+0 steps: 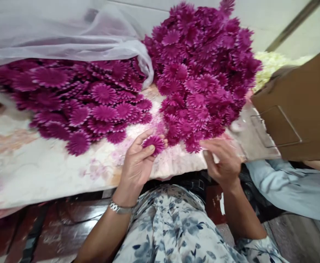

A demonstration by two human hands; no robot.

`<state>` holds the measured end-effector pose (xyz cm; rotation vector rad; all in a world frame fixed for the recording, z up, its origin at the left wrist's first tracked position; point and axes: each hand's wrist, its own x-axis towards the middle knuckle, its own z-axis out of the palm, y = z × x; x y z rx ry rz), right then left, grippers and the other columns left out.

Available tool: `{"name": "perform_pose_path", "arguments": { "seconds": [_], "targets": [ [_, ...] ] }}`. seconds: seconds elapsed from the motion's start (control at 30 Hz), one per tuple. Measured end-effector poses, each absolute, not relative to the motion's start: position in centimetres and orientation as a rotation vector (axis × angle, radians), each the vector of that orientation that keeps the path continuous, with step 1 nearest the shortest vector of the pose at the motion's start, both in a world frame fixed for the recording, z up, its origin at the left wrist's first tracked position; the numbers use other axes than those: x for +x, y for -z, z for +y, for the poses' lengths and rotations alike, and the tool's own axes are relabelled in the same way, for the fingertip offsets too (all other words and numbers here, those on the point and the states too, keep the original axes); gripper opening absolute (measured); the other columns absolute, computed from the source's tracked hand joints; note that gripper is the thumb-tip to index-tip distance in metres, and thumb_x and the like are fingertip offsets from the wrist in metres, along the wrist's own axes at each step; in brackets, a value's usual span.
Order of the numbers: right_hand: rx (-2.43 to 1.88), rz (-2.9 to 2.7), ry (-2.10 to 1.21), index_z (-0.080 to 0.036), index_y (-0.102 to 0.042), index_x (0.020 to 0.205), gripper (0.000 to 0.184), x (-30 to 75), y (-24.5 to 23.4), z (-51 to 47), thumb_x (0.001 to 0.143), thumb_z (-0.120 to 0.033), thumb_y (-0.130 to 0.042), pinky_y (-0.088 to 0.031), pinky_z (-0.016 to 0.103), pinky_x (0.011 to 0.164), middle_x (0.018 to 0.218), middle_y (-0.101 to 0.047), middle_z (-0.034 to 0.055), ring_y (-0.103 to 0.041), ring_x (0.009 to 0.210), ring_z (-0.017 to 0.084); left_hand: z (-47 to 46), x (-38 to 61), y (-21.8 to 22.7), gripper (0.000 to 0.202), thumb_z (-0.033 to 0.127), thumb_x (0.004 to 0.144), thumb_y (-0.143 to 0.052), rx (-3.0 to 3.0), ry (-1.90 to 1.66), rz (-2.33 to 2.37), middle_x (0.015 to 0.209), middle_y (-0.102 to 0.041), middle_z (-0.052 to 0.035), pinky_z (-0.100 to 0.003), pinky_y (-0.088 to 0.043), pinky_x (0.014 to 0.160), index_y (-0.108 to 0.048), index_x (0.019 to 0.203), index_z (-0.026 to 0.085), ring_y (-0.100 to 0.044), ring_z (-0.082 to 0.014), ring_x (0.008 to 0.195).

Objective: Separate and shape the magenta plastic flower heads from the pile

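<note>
My left hand point(138, 162) is closed on a magenta artificial flower head point(154, 145), thumb on top and fingers underneath. Whether more than one layer is in the grip I cannot tell. Over at the front edge of the right-hand pile of magenta flower heads point(200, 84) is my right hand point(222, 160), slightly blurred. Its fingers are stretched out, the thumb stands apart, and nothing shows between them. A second pile of flower heads point(105, 113), flatter and partly stacked, spills from a white translucent bag point(94, 49) on the left.
A floral cloth point(53, 171) covers the table. At the right stands a brown cardboard box point(299, 102) with a bent wire point(289, 124) against it, and pale yellow material point(272, 64) lies behind. Another person's light-blue clothing point(291, 190) shows below the box.
</note>
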<state>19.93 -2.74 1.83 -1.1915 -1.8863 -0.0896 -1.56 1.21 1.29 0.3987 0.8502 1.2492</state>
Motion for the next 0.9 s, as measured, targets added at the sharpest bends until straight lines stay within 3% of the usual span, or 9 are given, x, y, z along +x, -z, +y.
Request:
{"name": "perform_pose_path", "arguments": {
  "seconds": [0.17, 0.33, 0.5, 0.67, 0.83, 0.9],
  "targets": [
    [-1.655, -1.695, 0.639, -0.020, -0.064, 0.109, 0.029, 30.3, -4.3, -1.5, 0.082, -0.026, -0.060, -0.050, 0.044, 0.083, 0.099, -0.071, 0.0106, -0.064, 0.094, 0.026, 1.7, -1.2, -1.4, 0.043, 0.004, 0.062, -0.070, 0.385, -1.210, 0.914, 0.081, -0.074, -0.0029, -0.046, -0.060, 0.078, -0.064, 0.101, 0.021, -0.072, -0.0221, 0.075],
    [-1.920, -2.085, 0.312, -0.021, -0.069, 0.093, 0.029, 36.2, -4.2, 1.6, 0.078, -0.045, -0.064, -0.039, 0.048, 0.085, 0.089, -0.072, 0.0109, -0.064, 0.087, 0.028, 2.0, -0.3, -1.4, 0.039, 0.005, 0.064, -0.069, 0.410, -1.189, 0.908, 0.084, -0.074, -0.0036, -0.043, -0.060, 0.078, -0.065, 0.100, 0.019, -0.072, -0.0212, 0.077],
    [-1.918, -2.342, -0.022, -0.022, -0.071, 0.079, 0.026, 37.6, -3.6, 3.9, 0.074, -0.047, -0.066, -0.037, 0.031, 0.065, 0.065, -0.069, 0.0027, -0.059, 0.059, 0.012, 2.1, 0.0, -1.3, 0.027, 0.006, 0.067, -0.064, 0.376, -1.149, 0.869, 0.091, -0.074, -0.0074, -0.036, -0.060, 0.076, -0.065, 0.092, 0.017, -0.071, -0.0202, 0.082],
    [-1.982, -2.350, -0.178, -0.021, -0.074, 0.082, 0.021, 37.5, -4.2, 4.9, 0.071, -0.038, -0.072, -0.035, 0.027, 0.055, 0.069, -0.072, 0.0038, -0.054, 0.051, 0.010, 1.9, 0.1, -1.2, 0.031, 0.006, 0.068, -0.060, 0.345, -1.122, 0.824, 0.092, -0.074, -0.0086, -0.043, -0.057, 0.085, -0.063, 0.096, 0.017, -0.070, -0.0226, 0.091],
    [-2.050, -2.210, -0.273, -0.022, -0.075, 0.083, 0.037, 37.0, -6.2, 3.8, 0.070, -0.056, -0.067, -0.034, 0.030, 0.051, 0.061, -0.069, 0.0042, -0.053, 0.044, 0.011, 1.6, 0.2, -1.2, 0.029, 0.014, 0.072, -0.057, 0.340, -1.099, 0.763, 0.098, -0.072, -0.0098, -0.049, -0.052, 0.091, -0.062, 0.101, 0.016, -0.069, -0.0250, 0.097],
    [-2.070, -2.028, -0.047, -0.025, -0.076, 0.078, 0.039, 37.0, -7.0, 2.6, 0.064, -0.061, -0.069, -0.033, 0.032, 0.049, 0.063, -0.069, 0.0041, -0.049, 0.040, 0.010, 1.4, 0.1, -1.1, 0.028, 0.016, 0.074, -0.054, 0.315, -1.120, 0.740, 0.099, -0.072, -0.0090, -0.049, -0.051, 0.093, -0.062, 0.101, 0.016, -0.069, -0.0235, 0.097]
  ]
}}
